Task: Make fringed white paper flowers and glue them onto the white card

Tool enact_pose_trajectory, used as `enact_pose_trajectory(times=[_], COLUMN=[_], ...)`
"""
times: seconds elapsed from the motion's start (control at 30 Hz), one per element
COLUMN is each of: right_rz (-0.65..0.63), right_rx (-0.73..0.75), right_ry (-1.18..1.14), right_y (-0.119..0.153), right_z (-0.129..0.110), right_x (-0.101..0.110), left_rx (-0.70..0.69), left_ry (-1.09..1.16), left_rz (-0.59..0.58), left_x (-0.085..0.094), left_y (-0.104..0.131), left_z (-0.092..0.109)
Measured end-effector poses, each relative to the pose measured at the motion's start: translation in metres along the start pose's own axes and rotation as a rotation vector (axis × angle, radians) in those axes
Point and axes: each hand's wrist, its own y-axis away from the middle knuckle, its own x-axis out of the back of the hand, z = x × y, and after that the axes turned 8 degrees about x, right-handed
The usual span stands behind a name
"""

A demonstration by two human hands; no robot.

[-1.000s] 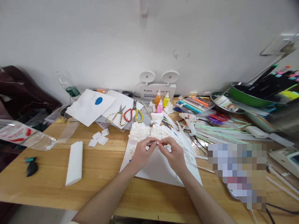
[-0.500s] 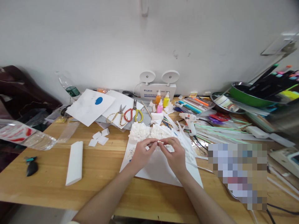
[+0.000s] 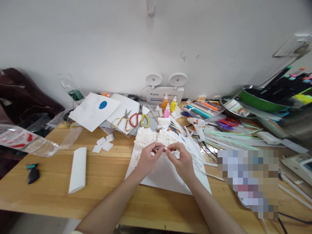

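My left hand (image 3: pixel 149 157) and my right hand (image 3: pixel 180 159) meet fingertip to fingertip, both pinched closed on a tiny white piece (image 3: pixel 165 148) that looks like paper. The fingers cover most of it. Below them lies a white sheet (image 3: pixel 168 182) on the table. Crumpled white bits form a bumpy left clump (image 3: pixel 145 136) and a right clump (image 3: pixel 168 137) along the sheet's far side. White strips (image 3: pixel 192 146) lie over its right edge, close to my right hand.
Left are a folded white paper (image 3: pixel 78 170), small paper squares (image 3: pixel 103 144) and a black-teal tool (image 3: pixel 33 174). Behind lie gold scissors (image 3: pixel 122 119), red-and-yellow-handled scissors (image 3: pixel 139 117) and paint bottles (image 3: pixel 166 111). A glue gun (image 3: pixel 198 128) and its cord sit right, near a pen packet (image 3: pixel 204 110).
My fingertips have shifted slightly around the small white piece, with the left fingers curling further over it. Everything else on the table stays where it was.
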Motion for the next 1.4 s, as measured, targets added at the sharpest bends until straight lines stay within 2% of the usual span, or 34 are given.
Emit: enact_pose_trajectory(times=[0.3,0.93,1.3,1.4], right_rz=[-0.086,0.035,0.083,0.104], right_rx=[-0.065,-0.015,-0.002,0.051], right_ry=[-0.136,0.055,0.081,0.126], right_y=[0.0015,0.0026,0.0039,0.0052], right_z=[0.0017,0.0006,-0.0013,0.0004], right_x=[-0.0016,-0.0020,-0.0049,-0.0065], left_rx=[0.006,-0.046,-0.040,-0.027], left_ry=[0.007,-0.036,-0.037,-0.036], left_rz=[-0.040,-0.026,-0.024,-0.022], left_x=[-0.0007,0.0014,0.0006,-0.0003], left_y=[0.0030,0.0032,0.0030,0.0031], left_z=[0.0017,-0.0010,-0.0005,-0.0005])
